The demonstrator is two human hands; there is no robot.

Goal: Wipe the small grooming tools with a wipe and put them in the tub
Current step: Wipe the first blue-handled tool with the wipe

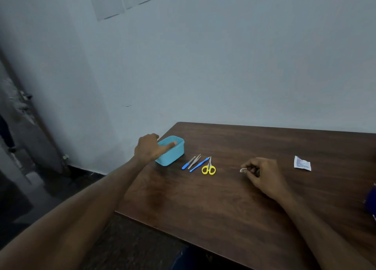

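A light blue tub [173, 156] stands near the table's far left corner. My left hand [147, 148] grips its left rim, with the thumb inside and the fingers curled over the outer wall. Right of the tub lie a blue-handled tool [188, 163], metal tweezers [194, 161], a second blue-handled tool [199, 165] and small yellow scissors [209, 168], side by side on the wood. Further right, my right hand [262, 176] rests on the table and pinches a small white wipe [243, 170] at its fingertips.
The dark wooden table [223, 208] meets a pale wall at the back. A torn white sachet [302, 163] lies at the right. A dark blue object [371, 202] pokes in at the right edge. Left of the table is floor.
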